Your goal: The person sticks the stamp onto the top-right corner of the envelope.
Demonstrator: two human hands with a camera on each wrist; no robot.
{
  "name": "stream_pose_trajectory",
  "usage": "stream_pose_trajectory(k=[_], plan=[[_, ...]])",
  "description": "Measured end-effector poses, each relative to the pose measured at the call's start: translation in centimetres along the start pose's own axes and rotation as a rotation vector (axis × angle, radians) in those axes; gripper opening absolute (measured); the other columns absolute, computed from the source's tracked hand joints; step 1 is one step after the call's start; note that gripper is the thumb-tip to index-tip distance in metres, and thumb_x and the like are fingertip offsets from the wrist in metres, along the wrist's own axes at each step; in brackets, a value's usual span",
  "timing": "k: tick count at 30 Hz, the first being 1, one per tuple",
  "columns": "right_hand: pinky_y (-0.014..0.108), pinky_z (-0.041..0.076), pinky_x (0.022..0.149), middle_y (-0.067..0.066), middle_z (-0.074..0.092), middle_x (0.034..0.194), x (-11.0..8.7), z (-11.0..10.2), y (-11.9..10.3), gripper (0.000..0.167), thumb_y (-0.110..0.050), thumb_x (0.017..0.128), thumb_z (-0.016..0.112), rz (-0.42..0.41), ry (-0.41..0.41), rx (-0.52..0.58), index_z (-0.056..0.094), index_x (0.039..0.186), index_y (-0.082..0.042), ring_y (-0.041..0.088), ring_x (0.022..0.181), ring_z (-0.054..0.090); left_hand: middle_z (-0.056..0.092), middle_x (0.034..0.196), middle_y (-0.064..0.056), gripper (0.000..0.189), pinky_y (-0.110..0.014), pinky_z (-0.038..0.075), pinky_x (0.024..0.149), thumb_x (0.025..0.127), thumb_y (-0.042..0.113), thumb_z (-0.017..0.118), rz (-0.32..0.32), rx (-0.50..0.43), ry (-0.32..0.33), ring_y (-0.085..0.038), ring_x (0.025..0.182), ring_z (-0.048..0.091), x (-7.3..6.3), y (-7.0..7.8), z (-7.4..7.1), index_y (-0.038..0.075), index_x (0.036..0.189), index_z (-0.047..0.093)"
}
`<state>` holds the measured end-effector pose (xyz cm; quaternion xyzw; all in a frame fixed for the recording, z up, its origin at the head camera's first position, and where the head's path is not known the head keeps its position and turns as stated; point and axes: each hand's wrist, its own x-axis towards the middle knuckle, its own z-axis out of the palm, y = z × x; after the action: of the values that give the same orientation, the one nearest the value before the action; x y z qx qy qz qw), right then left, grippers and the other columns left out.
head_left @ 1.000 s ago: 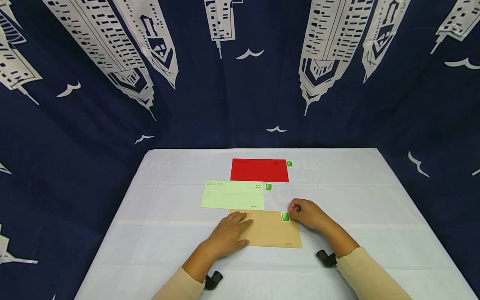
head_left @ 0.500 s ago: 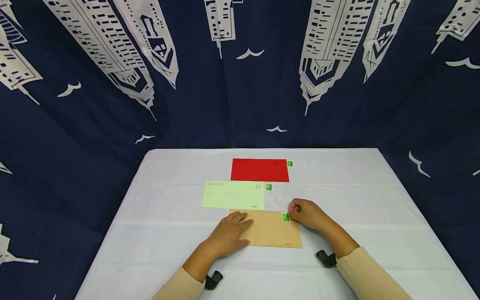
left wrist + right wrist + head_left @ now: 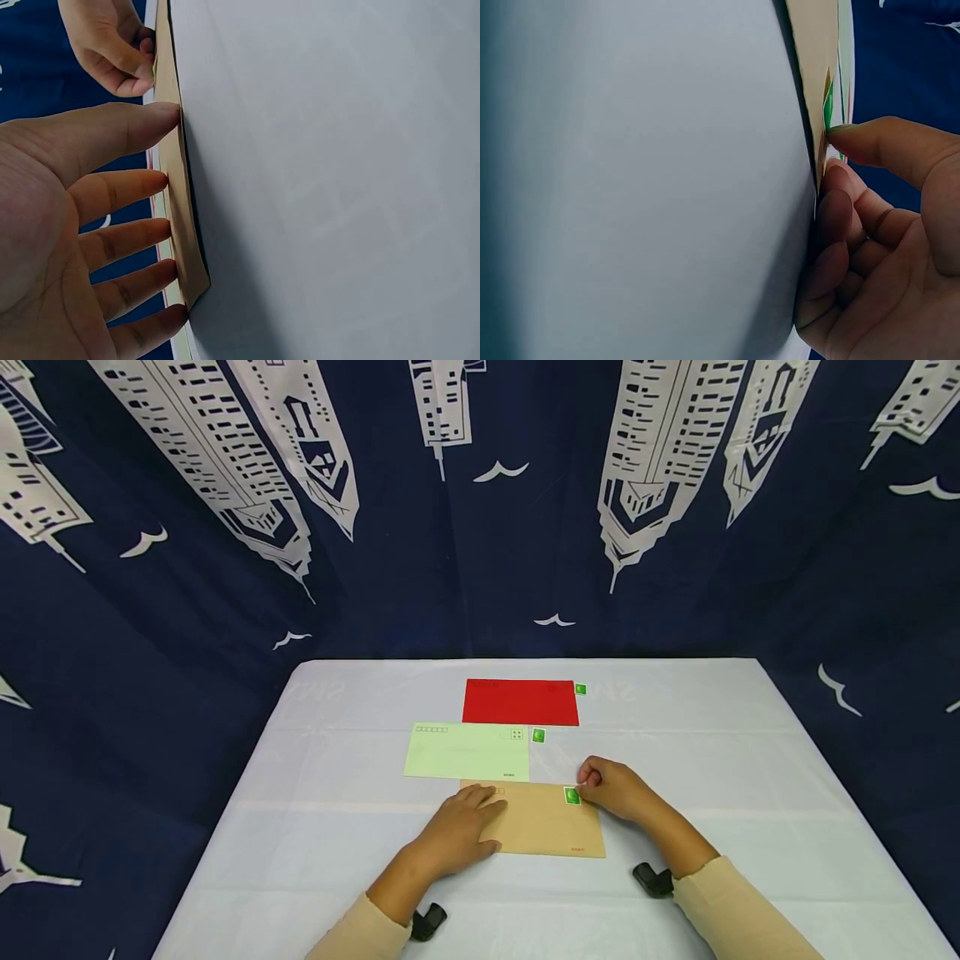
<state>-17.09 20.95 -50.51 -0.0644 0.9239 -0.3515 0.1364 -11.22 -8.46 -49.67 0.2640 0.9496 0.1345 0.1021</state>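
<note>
A brown envelope (image 3: 536,827) lies flat nearest the person, with a small green stamp (image 3: 572,796) at its upper right corner. Spread fingertips of my left hand (image 3: 453,831) rest on the envelope's left part, the thumb near its lower edge. My right hand (image 3: 615,787) pinches the stamp's right edge between thumb and index finger, the other fingers curled under. In the right wrist view the stamp (image 3: 828,105) stands tilted against the envelope (image 3: 814,45), its edge at the thumb tip. The left wrist view shows straight left fingers (image 3: 124,232) touching the envelope (image 3: 193,262).
Beyond the brown envelope lie a light green envelope (image 3: 467,753) and a red envelope (image 3: 521,702), each with a green stamp (image 3: 538,736) by its right side. All are on a white-covered table (image 3: 330,835). A dark blue printed cloth (image 3: 465,568) hangs behind.
</note>
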Motion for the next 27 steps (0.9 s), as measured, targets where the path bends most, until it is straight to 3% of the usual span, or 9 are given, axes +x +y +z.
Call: stream_pose_trajectory(k=[12, 19, 27], plan=[[0.026, 0.041, 0.066, 0.001, 0.056, 0.077, -0.2, -0.2, 0.2, 0.003, -0.010, 0.092, 0.061, -0.009, 0.028, 0.026, 0.063, 0.093, -0.009, 0.015, 0.073, 0.051, 0.051, 0.147, -0.011, 0.059, -0.044, 0.043, 0.114, 0.087, 0.033, 0.079, -0.008, -0.008, 0.069, -0.026, 0.139, 0.046, 0.2, 0.2, 0.2, 0.013, 0.140, 0.061], [0.024, 0.041, 0.066, 0.001, 0.056, 0.077, -0.5, -0.6, 0.1, 0.006, -0.009, 0.095, 0.058, -0.012, 0.039, 0.053, 0.063, 0.093, -0.009, 0.014, 0.073, 0.051, 0.053, 0.145, -0.009, 0.053, -0.043, 0.039, 0.118, 0.092, 0.031, 0.073, -0.003, -0.080, 0.125, -0.025, 0.139, 0.046, 0.3, 0.1, 0.1, 0.014, 0.141, 0.061], [0.023, 0.040, 0.062, 0.002, 0.054, 0.078, -1.1, -1.2, -0.6, 0.008, -0.009, 0.096, 0.057, -0.023, 0.057, 0.079, 0.063, 0.098, -0.005, 0.016, 0.072, 0.050, 0.056, 0.140, -0.007, 0.046, -0.041, 0.042, 0.115, 0.096, 0.028, 0.068, -0.005, -0.136, 0.187, -0.024, 0.135, 0.049, 0.4, -0.1, -0.6, 0.011, 0.139, 0.062]])
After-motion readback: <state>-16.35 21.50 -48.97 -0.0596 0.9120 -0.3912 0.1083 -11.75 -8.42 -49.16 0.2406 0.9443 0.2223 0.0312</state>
